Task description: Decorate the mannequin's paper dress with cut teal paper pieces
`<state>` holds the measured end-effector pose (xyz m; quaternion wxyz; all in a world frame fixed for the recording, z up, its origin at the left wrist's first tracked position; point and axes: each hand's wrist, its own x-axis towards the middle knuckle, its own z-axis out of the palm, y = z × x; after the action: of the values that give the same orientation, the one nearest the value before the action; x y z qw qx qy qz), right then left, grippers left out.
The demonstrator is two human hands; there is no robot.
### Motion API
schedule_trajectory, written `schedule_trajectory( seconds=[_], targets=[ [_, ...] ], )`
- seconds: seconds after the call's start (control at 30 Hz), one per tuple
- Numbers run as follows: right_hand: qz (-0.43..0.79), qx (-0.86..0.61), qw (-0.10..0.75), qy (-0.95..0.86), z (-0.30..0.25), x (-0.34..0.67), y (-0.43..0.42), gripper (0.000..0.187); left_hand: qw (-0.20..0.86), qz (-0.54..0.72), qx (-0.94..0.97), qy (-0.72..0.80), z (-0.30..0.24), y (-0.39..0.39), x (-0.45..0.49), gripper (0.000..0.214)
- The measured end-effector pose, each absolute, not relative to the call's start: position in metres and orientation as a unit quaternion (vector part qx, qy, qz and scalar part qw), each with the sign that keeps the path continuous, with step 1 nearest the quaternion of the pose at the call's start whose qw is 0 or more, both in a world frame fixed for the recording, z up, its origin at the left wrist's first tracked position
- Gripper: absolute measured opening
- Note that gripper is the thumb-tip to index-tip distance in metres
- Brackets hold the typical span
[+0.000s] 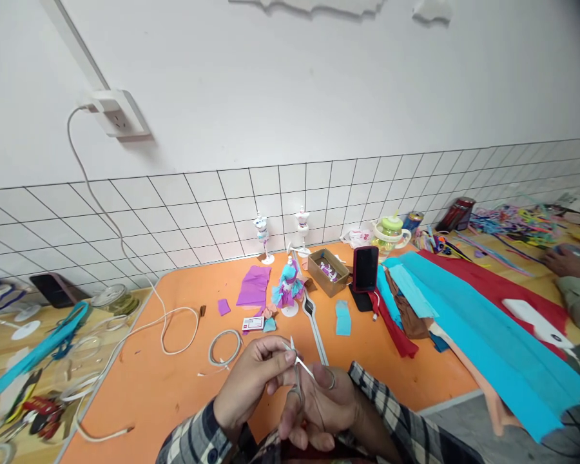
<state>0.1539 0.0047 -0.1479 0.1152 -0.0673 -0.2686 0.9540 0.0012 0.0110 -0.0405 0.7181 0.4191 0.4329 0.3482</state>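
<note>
Near the table's front edge, my left hand [261,370] is closed, thumb and fingertips pinched on a thin white strip [305,367]. My right hand [326,403] has its thumb and fingers in the loops of small metal scissors [298,376]. The scissor blades point up and away from me, right beside the left fingertips and the strip. Whether the blades touch the strip cannot be made out. Beyond the hands stands a small white dress form [290,283] wearing a blue and purple crepe-paper dress.
Two more small dress forms, one on the left [261,233] and one on the right [302,225], stand by the wall. Purple paper [254,287], a coil of white cord [212,350], a cardboard box [326,283], a phone [365,269] and blue paper [483,322] lie around. Another person's hand [570,261] is far right.
</note>
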Motion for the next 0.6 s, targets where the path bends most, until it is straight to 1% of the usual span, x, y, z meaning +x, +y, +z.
schedule_trajectory(
  seconds=[0.07, 0.17, 0.27, 0.33, 0.43, 0.5, 0.53, 0.6],
  targets=[
    [0.952, -0.064, 0.116, -0.277, -0.149, 0.151, 0.005, 0.092, 0.704, 0.369, 0.409, 0.448, -0.04, 0.011, 0.003, 0.026],
    [0.95, -0.076, 0.105, -0.284, -0.142, 0.147, 0.006, 0.083, 0.654, 0.407, 0.43, 0.47, -0.042, 0.012, 0.004, 0.024],
    [0.948, -0.109, 0.124, -0.273, -0.133, 0.147, 0.005, 0.084, 0.612, 0.415, 0.453, 0.499, -0.048, 0.015, 0.002, 0.02],
    [0.948, -0.134, 0.12, -0.261, -0.131, 0.147, 0.003, 0.091, 0.609, 0.429, 0.442, 0.5, -0.051, 0.021, -0.002, 0.02],
    [0.958, -0.143, 0.055, -0.243, -0.142, 0.146, -0.004, 0.112, 0.602, 0.506, 0.387, 0.481, -0.051, 0.032, -0.017, 0.023],
    [0.96, -0.143, 0.037, -0.236, -0.155, 0.143, -0.009, 0.122, 0.567, 0.532, 0.389, 0.494, -0.044, 0.039, -0.03, 0.025],
    [0.96, -0.144, 0.035, -0.239, -0.162, 0.142, -0.011, 0.124, 0.552, 0.509, 0.425, 0.506, -0.038, 0.041, -0.035, 0.028],
    [0.956, -0.15, 0.032, -0.249, -0.174, 0.139, -0.013, 0.123, 0.545, 0.398, 0.554, 0.488, -0.025, 0.04, -0.041, 0.035]
  ],
)
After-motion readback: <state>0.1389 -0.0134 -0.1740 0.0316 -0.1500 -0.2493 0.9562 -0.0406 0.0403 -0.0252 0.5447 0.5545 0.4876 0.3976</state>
